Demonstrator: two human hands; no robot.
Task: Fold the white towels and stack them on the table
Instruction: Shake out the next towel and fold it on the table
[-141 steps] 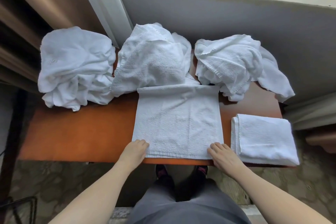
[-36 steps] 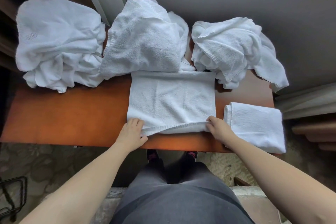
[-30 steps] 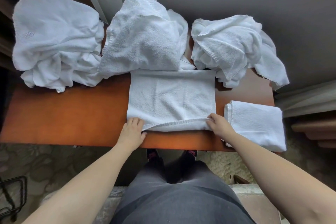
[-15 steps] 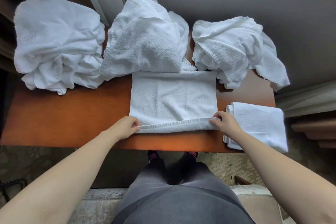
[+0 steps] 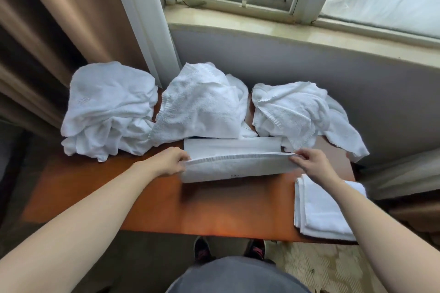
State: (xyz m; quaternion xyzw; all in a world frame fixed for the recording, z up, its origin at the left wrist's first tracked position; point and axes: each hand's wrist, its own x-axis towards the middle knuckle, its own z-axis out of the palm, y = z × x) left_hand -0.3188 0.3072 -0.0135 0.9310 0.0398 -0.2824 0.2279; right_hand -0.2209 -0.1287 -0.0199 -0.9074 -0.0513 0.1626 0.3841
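Towel (image 5: 238,169): mid-counter (image 5: 142,197), near edge lifted, folding toward window
Left hand (image 5: 170,162): fingers pinch left corner
Right hand (image 5: 312,162): fingers pinch right corner
Folded towel (image 5: 321,211): counter right edge

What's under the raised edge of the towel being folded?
The white terry towel is held by both hands, its lifted near edge arching over its own flat half; anything beneath is covered.

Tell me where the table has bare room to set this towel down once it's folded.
Bare table lies left of the held towel, and between it and the near edge, up to the folded towel. The back is crowded with three crumpled piles.
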